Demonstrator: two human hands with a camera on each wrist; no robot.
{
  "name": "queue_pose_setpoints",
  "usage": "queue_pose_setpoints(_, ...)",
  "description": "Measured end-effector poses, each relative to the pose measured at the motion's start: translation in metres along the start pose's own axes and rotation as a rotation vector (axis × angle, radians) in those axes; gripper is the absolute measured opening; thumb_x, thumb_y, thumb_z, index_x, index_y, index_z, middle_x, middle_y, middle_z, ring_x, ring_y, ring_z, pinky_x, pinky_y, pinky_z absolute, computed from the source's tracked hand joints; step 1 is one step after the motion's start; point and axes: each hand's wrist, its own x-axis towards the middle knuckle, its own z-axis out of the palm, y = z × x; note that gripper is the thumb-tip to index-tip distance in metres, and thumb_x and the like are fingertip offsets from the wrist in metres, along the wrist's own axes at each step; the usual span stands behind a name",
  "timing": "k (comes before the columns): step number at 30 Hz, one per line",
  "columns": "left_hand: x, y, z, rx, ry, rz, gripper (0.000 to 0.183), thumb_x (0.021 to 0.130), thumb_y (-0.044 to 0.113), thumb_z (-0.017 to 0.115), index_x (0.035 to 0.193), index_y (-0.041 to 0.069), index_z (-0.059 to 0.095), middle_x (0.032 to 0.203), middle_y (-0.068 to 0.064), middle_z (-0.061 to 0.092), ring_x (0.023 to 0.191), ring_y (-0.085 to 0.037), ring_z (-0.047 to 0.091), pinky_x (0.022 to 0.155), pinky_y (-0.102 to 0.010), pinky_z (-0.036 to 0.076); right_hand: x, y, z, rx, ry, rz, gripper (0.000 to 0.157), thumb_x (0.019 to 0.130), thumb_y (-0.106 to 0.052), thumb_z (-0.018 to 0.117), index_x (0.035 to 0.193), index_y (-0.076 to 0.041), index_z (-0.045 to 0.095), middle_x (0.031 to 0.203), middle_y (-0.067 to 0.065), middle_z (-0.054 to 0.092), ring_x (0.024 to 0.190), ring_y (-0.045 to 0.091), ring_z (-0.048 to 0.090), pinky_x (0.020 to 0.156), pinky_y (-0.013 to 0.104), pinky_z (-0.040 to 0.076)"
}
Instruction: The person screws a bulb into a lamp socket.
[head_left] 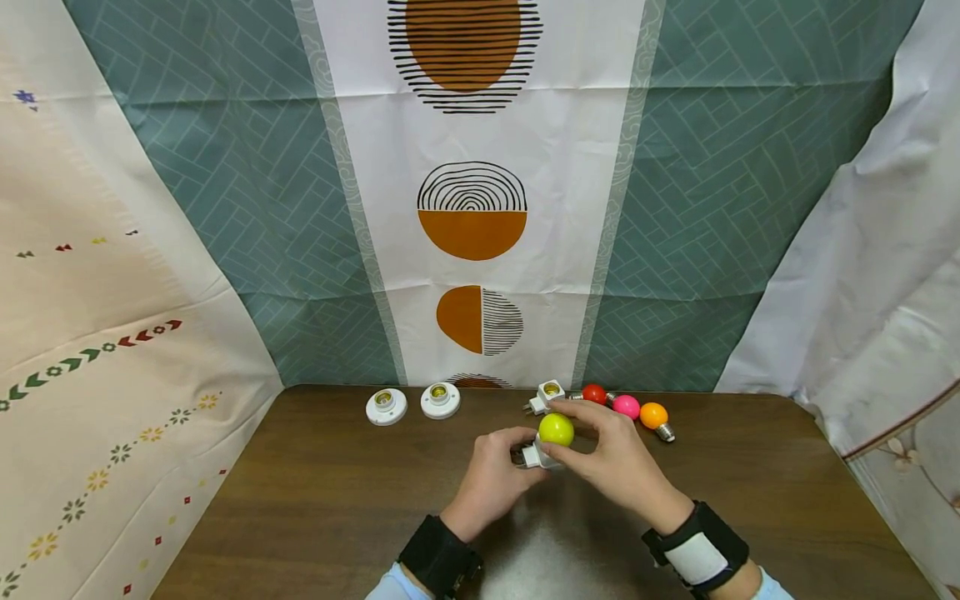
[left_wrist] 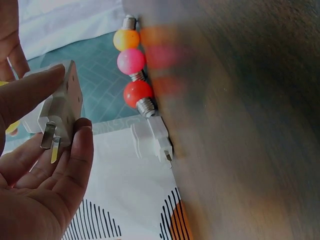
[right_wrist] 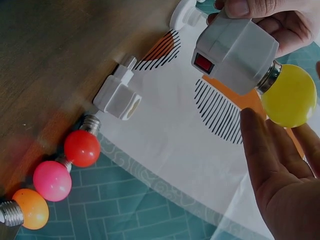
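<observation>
Over the table (head_left: 337, 508), I see the left hand (head_left: 489, 475) pinch a socket (right_wrist: 235, 52). The right hand (head_left: 621, 457) has loose fingers around its yellow bulb (head_left: 557, 429), nine o'clock from the orange bulb (head_left: 654, 415). A crooked turn could jam it; a slack pinch could drop it.

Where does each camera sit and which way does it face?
Head: worn there, facing forward and down at the table; left hand and right hand show.
Left wrist: worn there, facing the white socket; left hand lower left, right hand upper left.
Right wrist: worn there, facing the yellow bulb; right hand lower right, left hand top right.
Both wrist views share the red bulb, pink bulb and orange bulb.
</observation>
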Motion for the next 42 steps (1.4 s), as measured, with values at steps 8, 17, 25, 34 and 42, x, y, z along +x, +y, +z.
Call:
queue_pose_setpoints(8,0.0010,-0.0021,-0.0009,0.009,0.015,0.017,0.042,0.069,0.022,0.081,0.107,0.020,0.065,0.095,0.014,0.061,0.083,-0.003,0.057,0.069,-0.021,0.046,0.0021,0.0005,-0.0032,-0.004,-0.049,0.010,0.052,0.077,-0.027,0.075,0.125,-0.027,0.056,0.123,-0.011,0.054,0.110,0.005,0.050,0.086,0.026,0.042)
queue_pose_setpoints(17,0.0003,-0.0024,-0.0007,-0.008,0.004,-0.004,0.041,0.069,0.020,0.081,0.107,0.019,0.065,0.094,0.013,0.062,0.082,-0.004,0.057,0.070,-0.023,0.046,0.0023,0.0020,-0.0019,0.042,-0.058,0.005,0.045,0.076,-0.024,0.076,0.118,-0.028,0.061,0.116,-0.013,0.058,0.105,0.006,0.054,0.081,0.027,0.046)
queue_pose_setpoints(25,0.0000,-0.0034,-0.0001,-0.014,0.007,-0.003,0.040,0.070,0.021,0.081,0.106,0.020,0.065,0.094,0.014,0.061,0.082,-0.004,0.056,0.070,-0.024,0.047,0.0016,0.0027,-0.0002,0.045,-0.043,0.024,0.049,0.075,-0.032,0.076,0.121,-0.027,0.059,0.119,-0.007,0.058,0.104,0.006,0.054,0.081,0.026,0.045)
queue_pose_setpoints(34,0.0001,-0.0002,-0.0006,-0.008,0.016,0.003,0.043,0.068,0.019,0.082,0.107,0.018,0.065,0.096,0.013,0.062,0.083,-0.003,0.056,0.071,-0.024,0.047,0.0016,-0.0027,-0.0045,0.009,-0.051,0.033,0.048,0.078,-0.025,0.075,0.122,-0.029,0.057,0.121,-0.013,0.055,0.107,0.005,0.052,0.084,0.026,0.044)
queue_pose_setpoints(42,-0.0007,-0.0001,-0.0010,-0.006,0.008,0.004,0.042,0.068,0.017,0.081,0.107,0.018,0.065,0.096,0.013,0.062,0.083,-0.002,0.056,0.072,-0.023,0.046,0.0008,-0.0033,-0.0018,0.065,-0.022,-0.005,0.039,0.076,-0.024,0.076,0.112,-0.029,0.063,0.110,-0.014,0.060,0.100,0.007,0.056,0.079,0.028,0.047)
